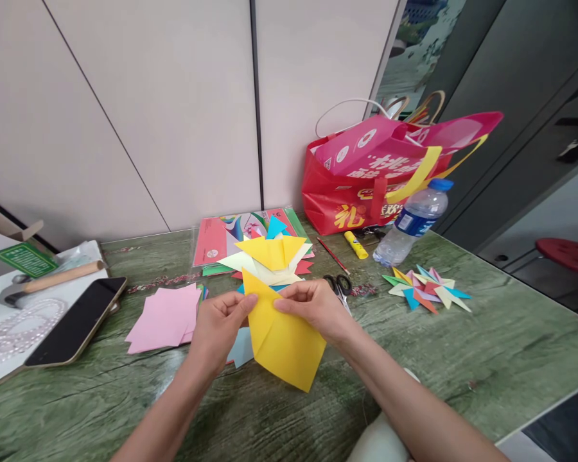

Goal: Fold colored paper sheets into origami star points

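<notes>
A creased sheet of yellow paper (289, 350) is held up over the table between my two hands, with one pointed corner standing upward. My left hand (221, 324) pinches its left edge between thumb and fingers. On the other side, my right hand (315, 308) grips its upper right edge the same way. Just behind the sheet lie folded paper pieces (272, 252) in yellow, cream, blue and red, partly hidden by it. A light blue paper (241, 347) shows below my left hand. Pink paper squares (166, 317) are stacked to the left.
Black-handled scissors (340, 287), a red pencil (333, 255) and a yellow glue stick (355, 245) lie behind my right hand. Farther right are a water bottle (411, 224), a red bag (337, 205) and a multicoloured paper star (428, 287). A phone (77, 321) and hammer (52, 280) lie left.
</notes>
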`<state>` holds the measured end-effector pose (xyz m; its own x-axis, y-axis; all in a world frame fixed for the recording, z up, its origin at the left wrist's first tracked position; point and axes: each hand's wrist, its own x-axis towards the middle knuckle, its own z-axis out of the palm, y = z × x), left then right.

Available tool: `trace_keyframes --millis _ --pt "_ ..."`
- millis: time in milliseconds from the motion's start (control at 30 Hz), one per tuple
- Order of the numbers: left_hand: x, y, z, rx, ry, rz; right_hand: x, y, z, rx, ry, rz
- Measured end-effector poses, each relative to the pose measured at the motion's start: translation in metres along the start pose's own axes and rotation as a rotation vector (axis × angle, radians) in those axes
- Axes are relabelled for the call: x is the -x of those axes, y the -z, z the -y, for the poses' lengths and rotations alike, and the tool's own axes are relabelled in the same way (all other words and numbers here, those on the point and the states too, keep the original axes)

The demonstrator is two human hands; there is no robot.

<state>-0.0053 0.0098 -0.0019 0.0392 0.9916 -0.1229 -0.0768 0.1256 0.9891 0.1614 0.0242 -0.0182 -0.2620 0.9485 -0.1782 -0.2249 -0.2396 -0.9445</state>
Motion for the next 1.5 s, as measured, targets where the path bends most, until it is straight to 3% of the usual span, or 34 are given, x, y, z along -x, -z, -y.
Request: trace_keyframes --millis 233,667,733,900,1067,1267,1500 --pt "0.000 0.001 -0.001 0.008 -0.016 -0.006 0.001 0.000 0.002 0.006 0.006 -0.016" --pt "0.000 0.007 -0.003 -0.035 -0.125 -0.145 0.002 0.000 -0.002 0.011 -0.013 0.062" --pt "0.000 0.005 -0.004 0.008 -0.049 -0.087 0.001 0.000 -0.001 -0.012 -0.016 0.019" --pt "0.005 -0.004 -0.004 -0.041 0.123 0.183 -0.002 0.000 0.001 -0.084 0.023 -0.107" --pt "0.009 -0.011 0.004 -0.096 0.098 0.157 -0.004 0.000 -0.001 -0.092 0.058 -0.140" --pt "0.007 -0.005 0.002 -0.080 0.117 0.281 -0.002 0.002 0.002 -0.025 0.076 -0.010" --pt "0.009 0.003 -0.008 -0.341 0.221 0.496 0.001 0.001 0.004 0.025 0.038 0.165"
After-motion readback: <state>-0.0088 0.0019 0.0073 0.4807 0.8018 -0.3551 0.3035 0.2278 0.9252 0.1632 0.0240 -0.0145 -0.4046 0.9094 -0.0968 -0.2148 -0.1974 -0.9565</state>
